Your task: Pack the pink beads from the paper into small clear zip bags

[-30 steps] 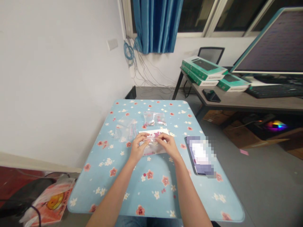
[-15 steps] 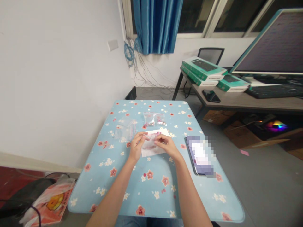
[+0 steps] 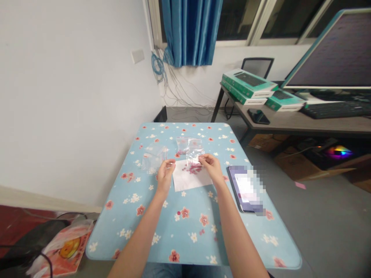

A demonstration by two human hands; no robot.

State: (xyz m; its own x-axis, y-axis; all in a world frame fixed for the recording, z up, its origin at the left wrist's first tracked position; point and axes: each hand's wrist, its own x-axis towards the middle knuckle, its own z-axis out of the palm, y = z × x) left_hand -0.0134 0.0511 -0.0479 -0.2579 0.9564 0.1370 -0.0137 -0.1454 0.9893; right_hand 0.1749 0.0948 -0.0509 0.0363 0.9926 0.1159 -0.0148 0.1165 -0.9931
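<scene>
A small clear plastic bag (image 3: 193,156), thin, limp and glossy, hangs above the far part of a flat white rectangular sheet of paper (image 3: 185,183), near its back edge, with pale streaks of glare across its crinkled film. The right hand (image 3: 213,168) is at its right side, thumb and forefinger fingers clamped on the edge of the film. Just below it, a loose scatter of tiny round pinkish-red beads (image 3: 194,169) lies on the paper, thickest toward the middle and thinning to single dots on the left. The left hand (image 3: 165,177) is at the left corner of the sheet, thumb and forefinger fingers close together; I cannot tell whether they pinch anything. The sheet lies slightly askew on a light-blue tabletop (image 3: 197,253) printed with white and coral flowers. Just behind the held bag is another clear plastic bag (image 3: 182,144) with reddish bits low in it, and left of that a loose heap of flat, transparent plastic bags (image 3: 154,154) spreads out, so see-through that the printed pattern shows through. A dark-edged rectangular touchscreen device (image 3: 235,181) lies to the right, its screen pale and partly pixelated. A few pinkish-red dots sit nearer the person; beads or print, I cannot tell.
</scene>
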